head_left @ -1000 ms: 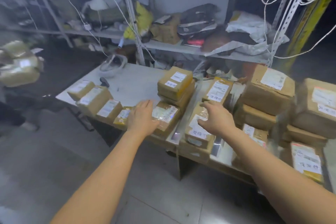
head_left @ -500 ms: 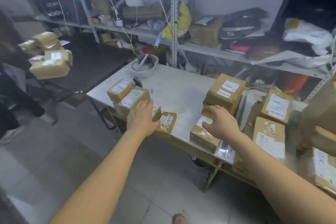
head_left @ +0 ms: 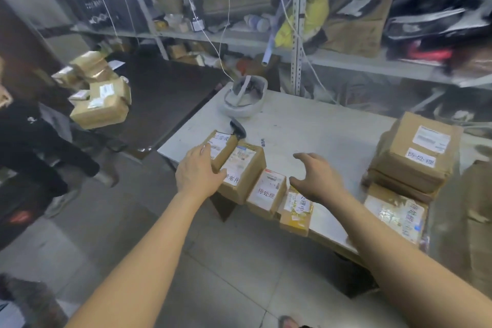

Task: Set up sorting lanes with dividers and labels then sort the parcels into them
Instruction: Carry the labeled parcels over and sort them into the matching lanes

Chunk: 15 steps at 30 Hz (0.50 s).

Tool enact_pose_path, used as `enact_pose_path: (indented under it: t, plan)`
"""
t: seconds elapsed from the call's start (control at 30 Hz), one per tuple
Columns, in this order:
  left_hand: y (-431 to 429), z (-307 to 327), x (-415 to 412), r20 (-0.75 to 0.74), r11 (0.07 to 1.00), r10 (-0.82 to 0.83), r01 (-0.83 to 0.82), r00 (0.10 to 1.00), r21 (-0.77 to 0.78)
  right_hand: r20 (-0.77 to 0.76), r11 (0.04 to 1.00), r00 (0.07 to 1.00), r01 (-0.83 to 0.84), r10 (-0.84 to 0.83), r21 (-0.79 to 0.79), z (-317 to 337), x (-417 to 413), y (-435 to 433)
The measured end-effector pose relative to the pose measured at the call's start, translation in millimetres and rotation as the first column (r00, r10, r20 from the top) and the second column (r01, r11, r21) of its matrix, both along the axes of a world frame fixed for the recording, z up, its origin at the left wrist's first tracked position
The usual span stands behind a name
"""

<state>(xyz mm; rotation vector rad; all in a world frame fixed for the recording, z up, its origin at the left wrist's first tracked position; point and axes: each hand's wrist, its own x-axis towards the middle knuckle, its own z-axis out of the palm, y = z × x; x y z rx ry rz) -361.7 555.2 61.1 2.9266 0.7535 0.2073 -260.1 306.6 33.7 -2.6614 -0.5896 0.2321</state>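
Several brown parcels with white handwritten labels lie in a row along the front left edge of the white table. My left hand rests at the row's left end, fingers on the small end parcel, thumb against the larger second parcel. Next to them lie a third parcel and a yellowish fourth parcel. My right hand hovers with spread, loosely bent fingers, holding nothing, partly over the yellowish parcel. A stack of bigger parcels stands at the right, with a taped parcel in front of it.
An upturned white helmet and a black scanner lie on the table's far left part. A dark table to the left carries more parcels. A person in black stands at the left. Cluttered metal shelving backs the table.
The view has swung left along the table. My right hand left the parcel it touched and now hovers beside the row. My left hand has moved to the row's left end.
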Motion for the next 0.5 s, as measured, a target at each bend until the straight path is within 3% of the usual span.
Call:
enact_pose_path:
  t: [0.3,0.5]
  plan:
    - [93,-52,40,-0.019,0.964,0.056,-0.059,0.998,-0.258,-0.06,0.992,0.99,0.127,-0.128,-0.028,-24,-6,100]
    - [126,-84,64,-0.048,0.899,-0.048,0.022,0.998,-0.438,-0.17,0.927,0.92,0.369,-0.354,0.07,-30,-23,167]
